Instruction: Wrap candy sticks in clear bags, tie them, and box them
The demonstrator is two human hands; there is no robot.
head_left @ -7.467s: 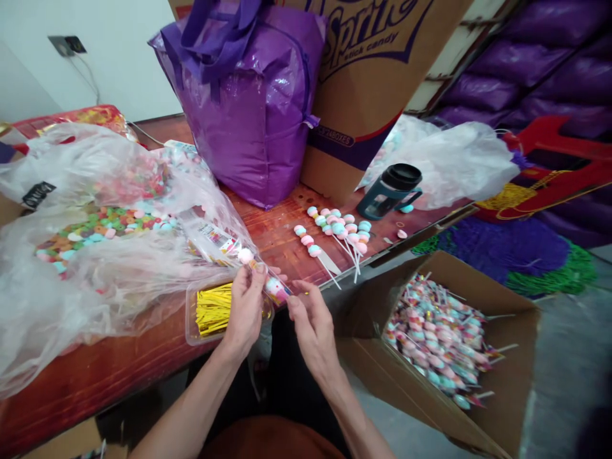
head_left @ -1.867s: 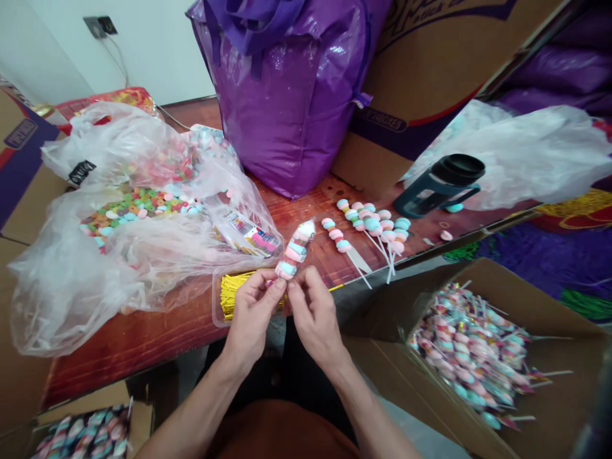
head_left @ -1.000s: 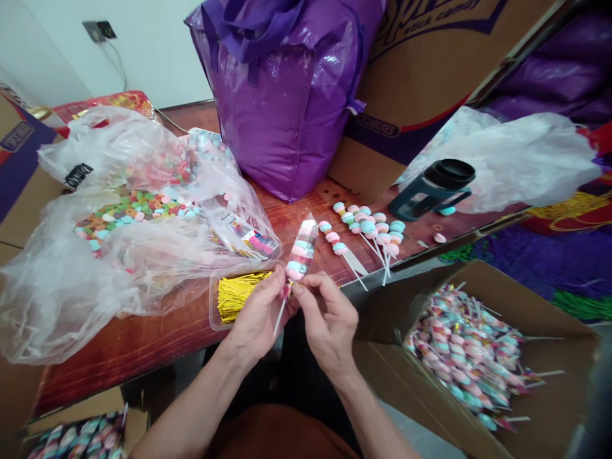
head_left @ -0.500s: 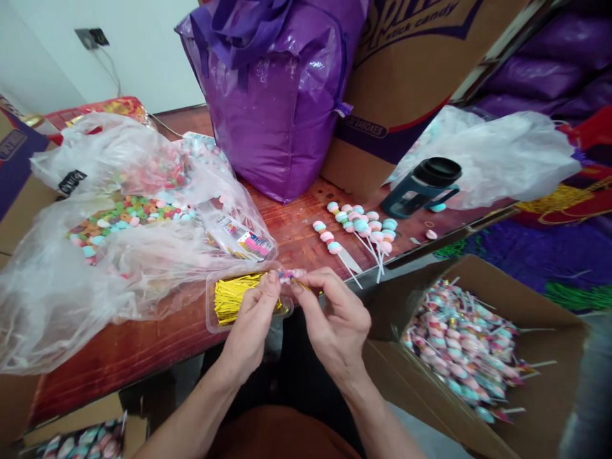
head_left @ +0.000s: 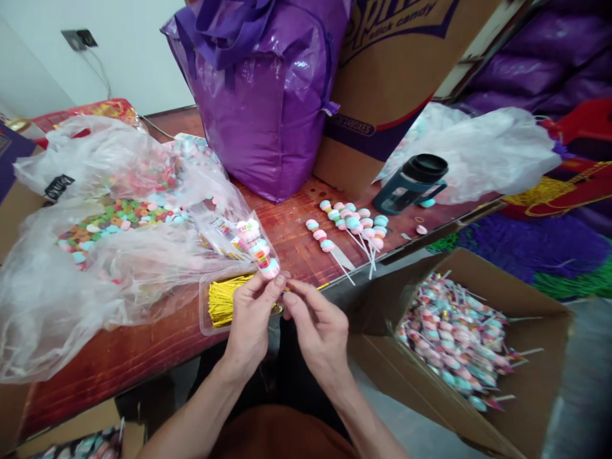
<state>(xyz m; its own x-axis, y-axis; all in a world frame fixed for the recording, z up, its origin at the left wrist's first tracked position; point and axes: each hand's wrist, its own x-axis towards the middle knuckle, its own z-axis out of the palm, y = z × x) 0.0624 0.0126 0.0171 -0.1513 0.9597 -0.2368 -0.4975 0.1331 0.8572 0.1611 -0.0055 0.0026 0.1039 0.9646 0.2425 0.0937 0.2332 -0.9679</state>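
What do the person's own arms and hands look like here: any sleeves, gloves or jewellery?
Both forearms are bare, with no sleeve in view. The left hand and right hand wear no gloves; no rings, watch or bracelet show. Fingernails are short and unpainted.

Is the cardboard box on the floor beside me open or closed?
Open. The cardboard box has its flaps folded out, and wrapped candy sticks piled inside show from above.

Candy stick [head_left: 258, 250] base behind hands [head_left: 282, 319]
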